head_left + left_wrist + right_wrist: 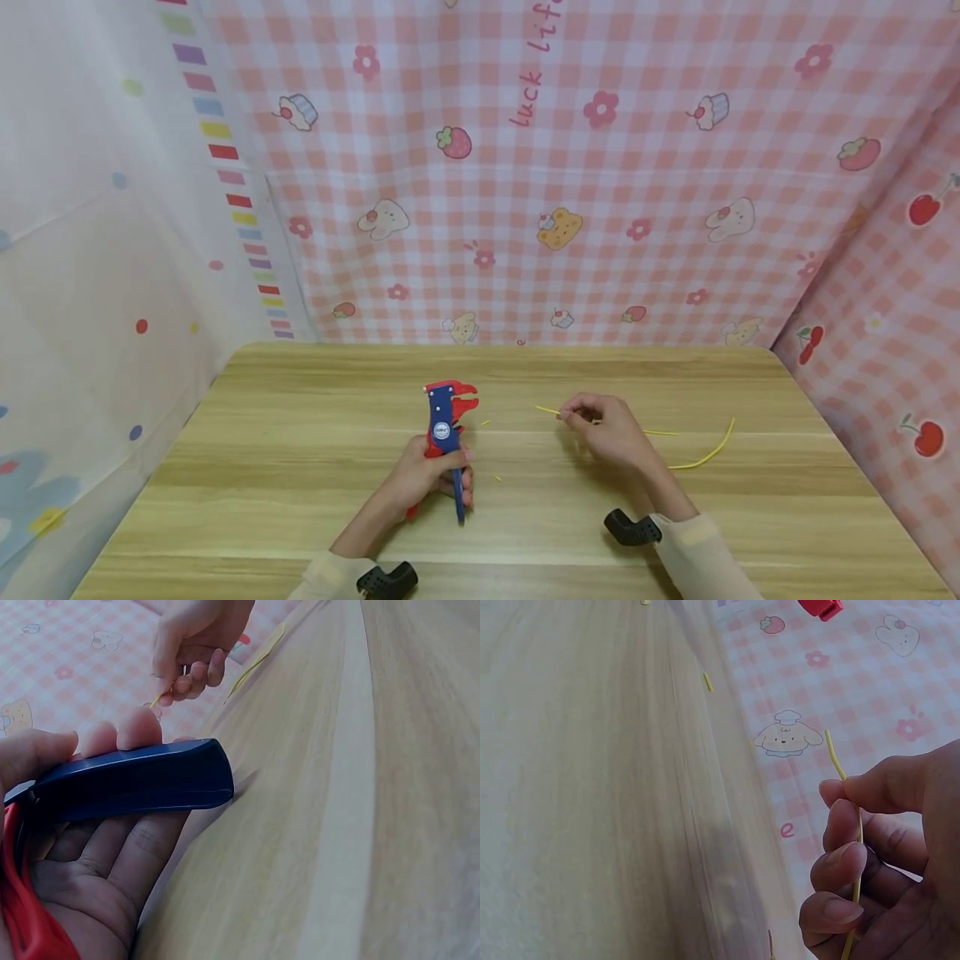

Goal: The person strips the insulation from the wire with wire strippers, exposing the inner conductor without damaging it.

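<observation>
My left hand [420,477] grips a red and blue wire stripper [439,412] by its handles. The tool stands with its head upward and its red jaws parted, facing right. In the left wrist view, the fingers lie round the blue handle [142,780]. To the right, my right hand [606,432] pinches a thin yellow wire [831,748] between thumb and index finger. A short end of it points left toward the stripper, with a gap between them. The rest runs down past the curled fingers.
Two short yellow offcuts [485,422] lie on the wooden table [315,467] near the stripper. A curved yellow wire length [708,457] shows right of my right hand; whether it belongs to the pinched wire I cannot tell. Patterned cloth [480,183] hangs behind the table.
</observation>
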Demonstrator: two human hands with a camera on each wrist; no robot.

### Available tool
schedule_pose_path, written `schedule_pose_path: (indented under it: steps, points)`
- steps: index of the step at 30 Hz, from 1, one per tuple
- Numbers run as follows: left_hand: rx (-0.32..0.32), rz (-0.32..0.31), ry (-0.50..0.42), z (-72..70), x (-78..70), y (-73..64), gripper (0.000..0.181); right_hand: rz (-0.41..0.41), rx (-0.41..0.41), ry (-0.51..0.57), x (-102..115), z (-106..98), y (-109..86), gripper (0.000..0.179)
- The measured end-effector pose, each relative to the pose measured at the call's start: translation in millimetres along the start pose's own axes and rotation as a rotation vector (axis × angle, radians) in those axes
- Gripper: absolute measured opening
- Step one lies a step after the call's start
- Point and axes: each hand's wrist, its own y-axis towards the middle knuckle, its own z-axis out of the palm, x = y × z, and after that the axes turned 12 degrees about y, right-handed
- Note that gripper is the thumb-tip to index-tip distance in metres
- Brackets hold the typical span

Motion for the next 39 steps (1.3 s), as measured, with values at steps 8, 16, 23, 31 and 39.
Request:
schedule_pose_path:
  steps: [8,16,23,31,39]
  points:
    - [0.008,0.006,-0.002,3.6,1.9,0.8,0.02,0.005,-0.008,0.012,-0.7,0.2,-0.5,0.013]
    - [0.016,-0.009,0.001,7.5,0.6,-0.5,0.022,-0.016,0.017,0.008,3.2,2.0,-0.4,0.014]
    - [0.036,0.001,-0.013,11.8,-1.9,-1.2,0.021,-0.04,0.033,0.0,6.2,2.6,-1.8,0.014]
    - [0.052,-0.019,-0.034,17.0,-2.4,-1.1,0.025,-0.054,0.069,0.007,13.2,5.8,-4.1,0.014]
    - [0.06,-0.027,-0.054,22.4,-3.1,-1.6,0.025,-0.05,0.094,0.033,22.4,12.0,-7.5,0.012]
